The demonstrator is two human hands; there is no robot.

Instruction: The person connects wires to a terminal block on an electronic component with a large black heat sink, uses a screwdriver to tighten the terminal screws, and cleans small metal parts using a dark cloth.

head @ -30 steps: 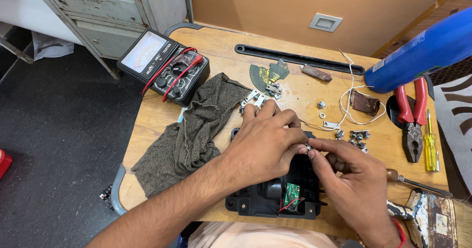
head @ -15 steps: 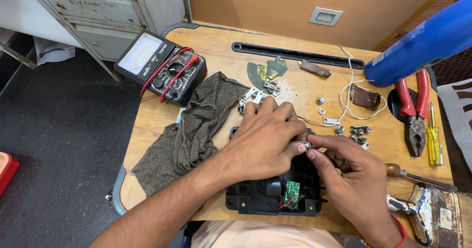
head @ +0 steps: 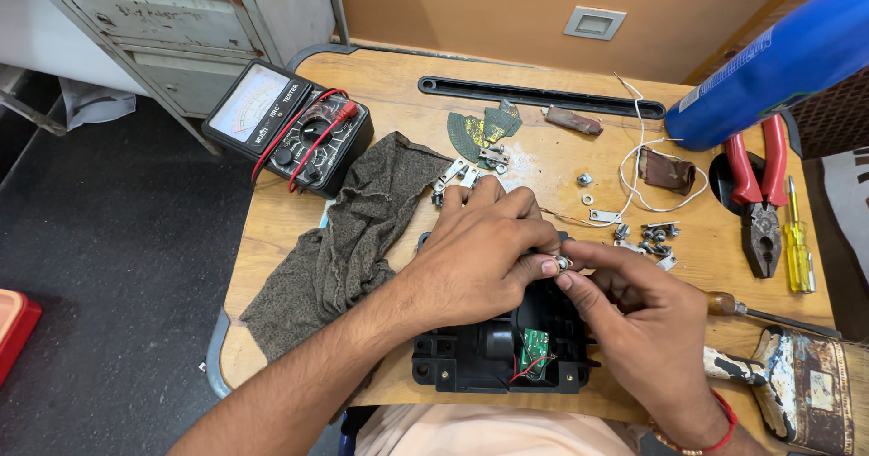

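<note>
Right over the black plastic housing (head: 471,356), both hands meet on one tiny silvery metal part (head: 563,262), looks like a nut or washer, too small to tell which. Left hand (head: 475,257) has its fingers curled down and pinches the part at the fingertips; right hand (head: 647,320) comes in from the other side and pinches the same bit between thumb and forefinger. So both grips are narrow, closed on that little piece, which sits just above the housing's upper edge.

Housing is a boxy moulded thing lying at the near edge of the wooden table (head: 380,80), with a small green circuit board (head: 534,346) and thin red wire showing inside (the rest is hidden under the hands).

Just left of it is a crumpled grey-brown cloth (head: 348,239), coarse knit texture. Behind that, a black analog meter (head: 290,121) with red leads looped over it.

Off to the right: a scatter of small screws and brackets (head: 650,239), a loose white wire (head: 634,162), red-handled pliers (head: 759,198), a yellow see-through screwdriver (head: 797,243), and a wooden-handled tool (head: 738,308) lying near the right wrist. A long black plastic strip (head: 534,97) runs along the far side, and a smooth blue cylinder (head: 778,62) pokes in at the top right corner.
</note>
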